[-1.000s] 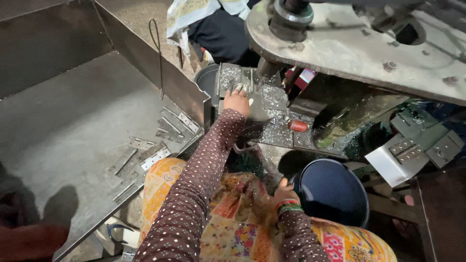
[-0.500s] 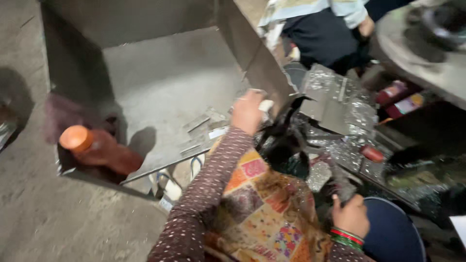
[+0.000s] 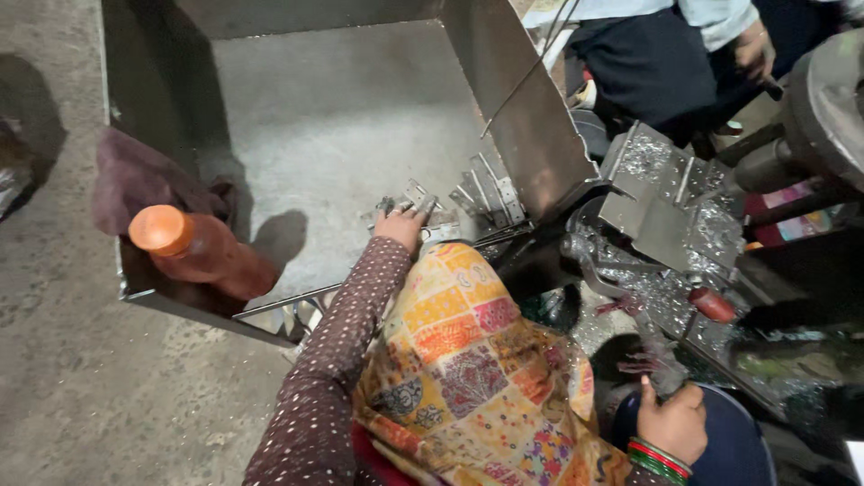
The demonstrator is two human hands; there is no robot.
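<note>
Metal strips [image 3: 486,193] lie in the near right corner of the big steel tray [image 3: 342,117], long axes running toward its far side. The left hand [image 3: 402,225] reaches in, fingers closed on one small piece. An orange bottle [image 3: 202,252] lies at the left wall; the tray's middle is open. The right hand [image 3: 670,418] grips a lever handle [image 3: 652,355].

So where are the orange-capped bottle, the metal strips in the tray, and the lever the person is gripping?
Orange-capped bottle [image 3: 202,252], head view, on its body.
Metal strips [image 3: 489,193], head view, on the leaning strips by the tray wall.
Lever [image 3: 660,360], head view, on its handle above the right hand [image 3: 670,423].
</note>
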